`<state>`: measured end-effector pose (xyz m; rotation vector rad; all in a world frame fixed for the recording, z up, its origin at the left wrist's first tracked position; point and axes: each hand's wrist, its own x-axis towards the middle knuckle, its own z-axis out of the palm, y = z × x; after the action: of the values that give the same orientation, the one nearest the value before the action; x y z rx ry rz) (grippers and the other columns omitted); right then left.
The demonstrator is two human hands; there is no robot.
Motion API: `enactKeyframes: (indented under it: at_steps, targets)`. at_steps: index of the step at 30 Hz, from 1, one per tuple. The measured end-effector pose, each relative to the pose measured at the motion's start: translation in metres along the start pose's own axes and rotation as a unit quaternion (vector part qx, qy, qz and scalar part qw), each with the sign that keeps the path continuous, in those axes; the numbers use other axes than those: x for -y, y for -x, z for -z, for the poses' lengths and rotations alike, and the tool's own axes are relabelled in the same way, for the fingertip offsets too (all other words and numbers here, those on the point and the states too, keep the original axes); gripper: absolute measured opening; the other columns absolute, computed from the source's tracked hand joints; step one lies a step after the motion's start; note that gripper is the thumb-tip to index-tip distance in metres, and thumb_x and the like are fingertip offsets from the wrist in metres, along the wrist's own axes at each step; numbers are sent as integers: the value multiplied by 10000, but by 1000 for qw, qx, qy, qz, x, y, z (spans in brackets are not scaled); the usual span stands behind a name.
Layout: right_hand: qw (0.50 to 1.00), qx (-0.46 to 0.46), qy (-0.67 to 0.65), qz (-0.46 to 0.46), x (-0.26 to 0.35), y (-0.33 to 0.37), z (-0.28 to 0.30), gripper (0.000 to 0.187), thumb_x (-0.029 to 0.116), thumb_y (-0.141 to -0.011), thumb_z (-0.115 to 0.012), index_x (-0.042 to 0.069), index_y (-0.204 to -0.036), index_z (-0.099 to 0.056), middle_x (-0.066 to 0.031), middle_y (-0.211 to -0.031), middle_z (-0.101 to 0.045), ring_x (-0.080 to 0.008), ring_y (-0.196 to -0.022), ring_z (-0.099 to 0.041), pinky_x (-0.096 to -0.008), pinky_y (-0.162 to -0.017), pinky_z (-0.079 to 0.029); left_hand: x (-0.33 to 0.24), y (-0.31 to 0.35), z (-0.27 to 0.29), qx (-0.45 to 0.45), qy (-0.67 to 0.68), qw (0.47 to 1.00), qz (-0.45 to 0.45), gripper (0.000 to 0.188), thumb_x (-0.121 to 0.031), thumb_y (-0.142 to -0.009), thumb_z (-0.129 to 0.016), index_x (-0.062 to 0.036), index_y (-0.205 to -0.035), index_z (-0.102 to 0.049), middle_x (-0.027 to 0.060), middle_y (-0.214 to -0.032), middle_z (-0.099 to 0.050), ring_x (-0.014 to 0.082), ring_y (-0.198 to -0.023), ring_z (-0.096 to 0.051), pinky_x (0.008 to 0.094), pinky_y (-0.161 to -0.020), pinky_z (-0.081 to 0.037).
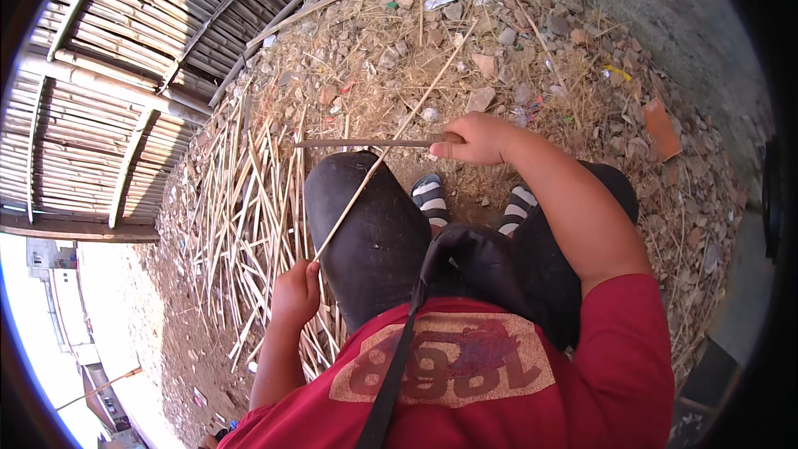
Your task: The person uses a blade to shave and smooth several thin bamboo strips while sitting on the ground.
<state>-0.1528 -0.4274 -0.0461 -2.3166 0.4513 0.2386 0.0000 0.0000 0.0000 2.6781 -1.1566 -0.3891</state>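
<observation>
Left hand [296,293] gripped a pale strip [349,207] slanting through the frame's centre while the right hand [475,139] clasped a thin blade [349,144] across it, steady strokes away from fingers seeming wisest.

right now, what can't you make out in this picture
All in the head view:
Lower end of the stick: hidden by the left hand.
Right end of the flat tool: mostly covered by the right hand.
Backs of the striped shoes: hidden by the dark trousers.
Buildings at lower left: washed out by glare, cut off by the rim.
</observation>
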Motion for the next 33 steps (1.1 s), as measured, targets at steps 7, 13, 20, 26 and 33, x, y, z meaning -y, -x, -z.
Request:
enactKeyframes:
  at_steps: [7, 13, 20, 26, 33]
  targets:
    - [972, -58, -195, -116, -20, 8, 19, 640, 643, -898, -624, 13, -1009, -659, -127, -770, -648, -259, -752, -630, -411, -710, -496, -4, 4, -7, -3, 44, 999, 3, 367, -297, -1043, -476, -18, -819, -558, 259, -674, -597, 495, -670, -596, 555, -596, -446]
    - [998, -10, 29, 49, -2, 9, 3, 459, 422, -787, -779, 22, -984, -671, -147, -785, -663, -294, -784, -664, -426, -738, -513, -2, 6, -2, 2, 28, 1000, 4, 380, -302, -1048, -460, -19, -816, -561, 257, -676, -593, 494, -677, -594, 559, -592, -433]
    - [998, -34, 28, -36, 0, 2, 9, 397, 341, -742, -758, 40, -991, -689, -188, -906, -710, -355, -878, -686, -449, -772, -529, 3, 6, -13, -15, 70, 997, 4, 388, -297, -1047, -461, -17, -788, -531, 254, -661, -580, 487, -657, -587, 560, -588, -432]
    - [994, -21, -31, -107, -41, -1, 14, 388, 340, -753, -746, 38, -990, -683, -191, -843, -698, -351, -821, -684, -446, -731, -526, -4, 1, -1, -8, 35, 999, -5, 371, -291, -1039, -484, -20, -791, -528, 255, -657, -576, 492, -649, -581, 564, -579, -425]
    - [999, -35, -2, -29, -7, 10, 9, 344, 299, -731, -726, 30, -942, -688, -178, -817, -697, -348, -821, -676, -446, -755, -516, -7, 4, 2, -10, 36, 999, -9, 360, -301, -1035, -499, -30, -801, -536, 254, -653, -577, 494, -654, -584, 568, -579, -423]
